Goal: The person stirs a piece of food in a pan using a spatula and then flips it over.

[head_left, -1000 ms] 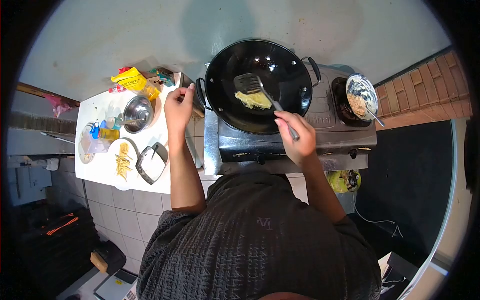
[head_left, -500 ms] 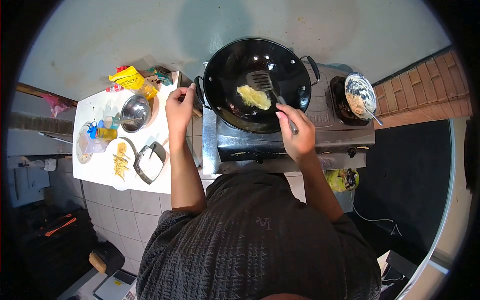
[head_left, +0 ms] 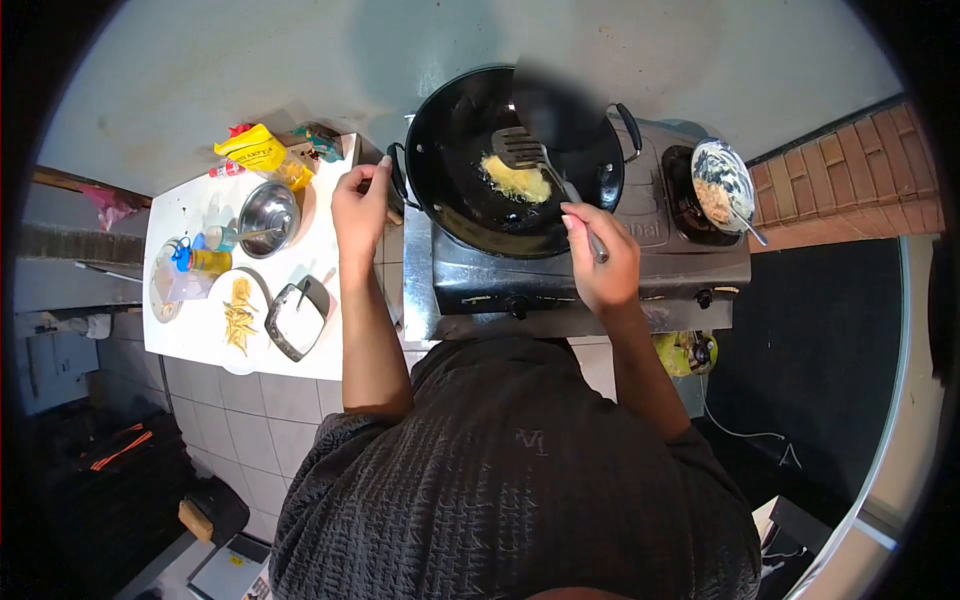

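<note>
A black wok (head_left: 450, 215) sits on the stove, with a yellow, battered-looking piece of food (head_left: 518, 182) frying in oil in it. My right hand (head_left: 605, 255) is closed round the handle of a slotted metal spatula (head_left: 518, 148), whose blade is inside the wok at the food's far edge. Beside the wok's left rim, my left hand (head_left: 360, 205) has its fingers bent and their tips pressed at the left wok handle (head_left: 398, 175). A dark blur hides part of the wok's far right rim.
The gas stove (head_left: 640, 265) has a bowl with a pale coating and a spoon (head_left: 722, 185) on its right side. On the white table (head_left: 180, 335) at left are a metal bowl (head_left: 270, 215), a plate of fried strips (head_left: 255, 290), a square dish (head_left: 297, 325), bottles and a yellow packet (head_left: 252, 150).
The piece of food has shifted slightly right and towards the wok's far side. My right hand has moved a little right with the spatula. My left hand remains by the handle.
</note>
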Tool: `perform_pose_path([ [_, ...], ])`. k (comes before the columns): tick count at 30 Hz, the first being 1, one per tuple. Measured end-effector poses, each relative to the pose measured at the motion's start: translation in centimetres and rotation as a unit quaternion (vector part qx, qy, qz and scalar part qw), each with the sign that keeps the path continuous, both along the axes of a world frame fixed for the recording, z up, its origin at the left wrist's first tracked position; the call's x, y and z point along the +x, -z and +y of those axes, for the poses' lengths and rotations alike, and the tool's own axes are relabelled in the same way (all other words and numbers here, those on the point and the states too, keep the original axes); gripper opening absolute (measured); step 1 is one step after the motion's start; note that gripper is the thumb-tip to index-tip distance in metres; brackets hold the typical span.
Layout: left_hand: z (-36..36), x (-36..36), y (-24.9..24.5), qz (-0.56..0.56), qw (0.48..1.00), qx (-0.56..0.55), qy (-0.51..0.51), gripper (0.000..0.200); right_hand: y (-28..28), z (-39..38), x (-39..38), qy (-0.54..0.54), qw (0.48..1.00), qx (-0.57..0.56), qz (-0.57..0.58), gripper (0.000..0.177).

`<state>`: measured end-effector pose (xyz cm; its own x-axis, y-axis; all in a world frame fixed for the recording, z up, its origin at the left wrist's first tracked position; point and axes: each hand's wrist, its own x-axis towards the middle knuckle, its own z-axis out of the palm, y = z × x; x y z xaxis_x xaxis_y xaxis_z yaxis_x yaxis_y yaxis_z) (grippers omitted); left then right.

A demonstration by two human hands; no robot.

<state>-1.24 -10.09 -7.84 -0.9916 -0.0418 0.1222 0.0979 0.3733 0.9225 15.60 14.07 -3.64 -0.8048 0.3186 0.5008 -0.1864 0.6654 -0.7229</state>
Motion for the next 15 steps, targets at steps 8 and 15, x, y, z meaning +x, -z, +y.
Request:
perform_pose_path([
  [8, -0.08, 0.09, 0.12, 0.015, 1.000, -0.011, 0.002, 0.032, 0.37, 0.20, 0.07, 0.005, 1.000, -0.017, 0.006, 0.013],
  [15, -0.24, 0.49, 0.44, 0.006, 1.000, 0.003, -0.007, 0.032, 0.31, 0.47, 0.49, 0.001, 1.000, 0.002, 0.026, 0.013],
])
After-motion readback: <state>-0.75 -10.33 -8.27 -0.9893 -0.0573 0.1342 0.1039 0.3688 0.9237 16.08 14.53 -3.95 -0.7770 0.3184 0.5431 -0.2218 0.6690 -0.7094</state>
